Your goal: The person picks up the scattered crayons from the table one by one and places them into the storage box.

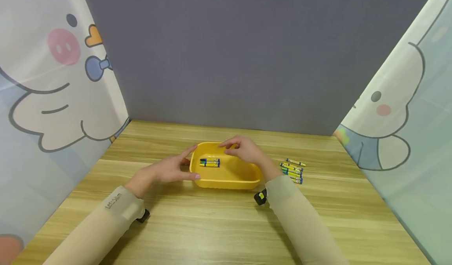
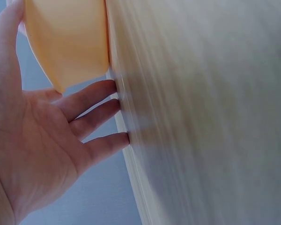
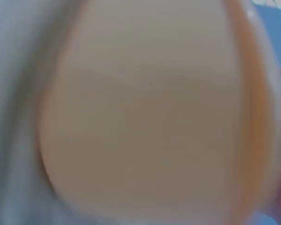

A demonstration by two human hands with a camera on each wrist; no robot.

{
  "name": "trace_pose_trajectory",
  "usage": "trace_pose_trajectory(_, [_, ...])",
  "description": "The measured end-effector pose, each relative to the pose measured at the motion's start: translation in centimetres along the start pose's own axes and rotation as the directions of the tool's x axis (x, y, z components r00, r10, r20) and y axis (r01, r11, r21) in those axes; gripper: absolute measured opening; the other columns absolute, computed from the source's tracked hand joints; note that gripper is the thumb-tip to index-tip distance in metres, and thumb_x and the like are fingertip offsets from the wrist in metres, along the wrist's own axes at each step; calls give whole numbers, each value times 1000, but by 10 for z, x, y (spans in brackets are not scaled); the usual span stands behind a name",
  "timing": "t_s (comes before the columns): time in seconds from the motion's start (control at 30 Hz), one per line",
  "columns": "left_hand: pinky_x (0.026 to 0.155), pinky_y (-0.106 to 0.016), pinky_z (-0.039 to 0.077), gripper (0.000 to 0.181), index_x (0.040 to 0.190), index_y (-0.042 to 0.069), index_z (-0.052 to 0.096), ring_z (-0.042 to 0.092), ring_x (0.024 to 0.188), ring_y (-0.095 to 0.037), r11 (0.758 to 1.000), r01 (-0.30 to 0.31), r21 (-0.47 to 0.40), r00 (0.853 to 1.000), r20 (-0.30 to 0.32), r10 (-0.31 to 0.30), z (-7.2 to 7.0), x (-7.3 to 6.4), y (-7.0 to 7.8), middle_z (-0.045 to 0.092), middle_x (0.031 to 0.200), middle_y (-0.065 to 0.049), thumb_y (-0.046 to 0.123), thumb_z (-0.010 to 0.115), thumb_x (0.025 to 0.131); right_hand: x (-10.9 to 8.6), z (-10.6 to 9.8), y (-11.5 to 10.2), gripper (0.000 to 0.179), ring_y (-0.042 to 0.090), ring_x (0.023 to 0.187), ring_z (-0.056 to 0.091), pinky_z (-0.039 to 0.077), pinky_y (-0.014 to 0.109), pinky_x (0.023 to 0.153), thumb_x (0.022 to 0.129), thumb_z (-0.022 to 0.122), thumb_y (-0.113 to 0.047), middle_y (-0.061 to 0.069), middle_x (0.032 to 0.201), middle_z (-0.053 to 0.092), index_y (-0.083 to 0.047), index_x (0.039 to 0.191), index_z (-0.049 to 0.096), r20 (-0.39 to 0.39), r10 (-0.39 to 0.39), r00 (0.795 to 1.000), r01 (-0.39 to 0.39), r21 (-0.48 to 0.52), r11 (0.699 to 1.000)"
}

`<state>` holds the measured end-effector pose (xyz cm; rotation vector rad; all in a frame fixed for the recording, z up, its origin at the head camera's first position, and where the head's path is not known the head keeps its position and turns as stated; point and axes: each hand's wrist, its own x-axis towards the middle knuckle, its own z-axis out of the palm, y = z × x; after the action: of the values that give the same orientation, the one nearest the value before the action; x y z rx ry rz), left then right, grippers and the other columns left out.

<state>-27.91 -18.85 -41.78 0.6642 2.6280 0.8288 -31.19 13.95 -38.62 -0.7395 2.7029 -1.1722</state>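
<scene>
Head view: centre, the left hand point(image 1: 168, 169), thumb and forefinger spread, touches a yellow tray point(image 1: 226, 184) at its left end; the right hand point(image 1: 246, 150) hangs half-open over the far rim. Three crayons point(image 1: 210, 162) lie inside; loose crayons point(image 1: 294, 172) sit right on the counter point(image 1: 197, 233). Left wrist view: forefinger at the rim, upper left, other fingers apart. Right wrist view: blurred tray, grip unclear.

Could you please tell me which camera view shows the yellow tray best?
The head view: it shows most of the yellow tray, partly covered by the right hand. The left wrist view shows just one end; the right wrist view, only what seems a blurred close-up.
</scene>
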Motion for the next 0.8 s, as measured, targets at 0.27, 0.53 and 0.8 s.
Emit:
trace_pose_trajectory(0.27, [124, -75, 36, 121, 178, 34, 4, 56, 149, -45, 1000, 5, 8, 1000, -5, -5, -1, 0, 1, 62, 159, -19, 76, 76, 90, -43, -72, 46, 34, 43, 98, 63, 51, 35, 76, 110, 69, -26, 16, 136, 70, -17, 142, 76, -104, 101, 989, -97, 37, 995])
trace_pose_trajectory(0.53, [123, -76, 36, 121, 178, 35, 4, 56, 149, -45, 1000, 10, 9, 1000, -3, -10, -1, 0, 1, 61, 160, -19, 75, 77, 90, -96, -121, 113, 36, 38, 112, 68, 60, 43, 85, 112, 65, -21, 27, 141, 69, -6, 144, 72, -122, 213, 969, -224, -91, 970])
trace_pose_trajectory(0.8, [123, -75, 37, 121, 178, 35, 3, 57, 148, -44, 1000, 13, 14, 1000, 4, -13, -1, -1, 3, 61, 160, -19, 75, 77, 90, -131, -138, 152, 36, 45, 130, 68, 58, 52, 105, 105, 74, -23, 20, 135, 77, -7, 138, 77, -70, 300, 951, -308, -189, 933])
